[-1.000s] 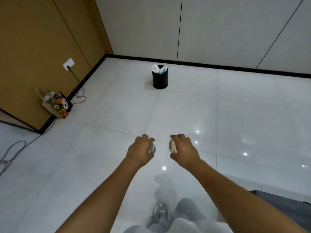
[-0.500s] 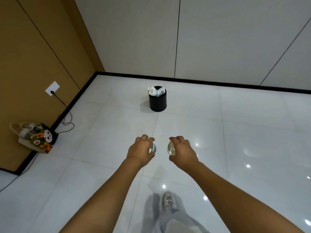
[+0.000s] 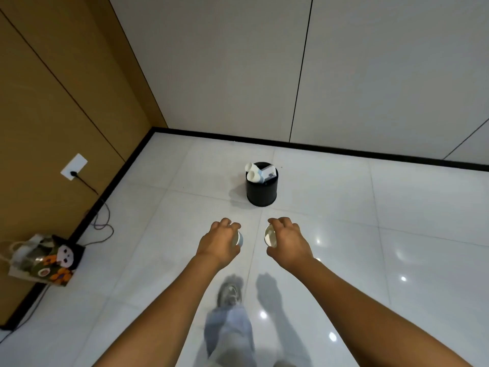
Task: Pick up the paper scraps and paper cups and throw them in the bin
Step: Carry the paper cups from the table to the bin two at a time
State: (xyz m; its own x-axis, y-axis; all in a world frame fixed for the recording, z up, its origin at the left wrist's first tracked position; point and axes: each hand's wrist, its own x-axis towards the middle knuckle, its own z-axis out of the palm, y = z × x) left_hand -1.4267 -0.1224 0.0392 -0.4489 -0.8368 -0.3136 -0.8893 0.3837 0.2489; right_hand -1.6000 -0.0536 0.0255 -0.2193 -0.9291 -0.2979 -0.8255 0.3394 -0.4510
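Your left hand (image 3: 221,241) and right hand (image 3: 288,241) each curl around a white paper cup (image 3: 270,235), before the round black bin (image 3: 261,192).

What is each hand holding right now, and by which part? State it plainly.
The left hand grips a paper cup around its side wall; the right hand grips another paper cup around its side wall, open mouth facing left.
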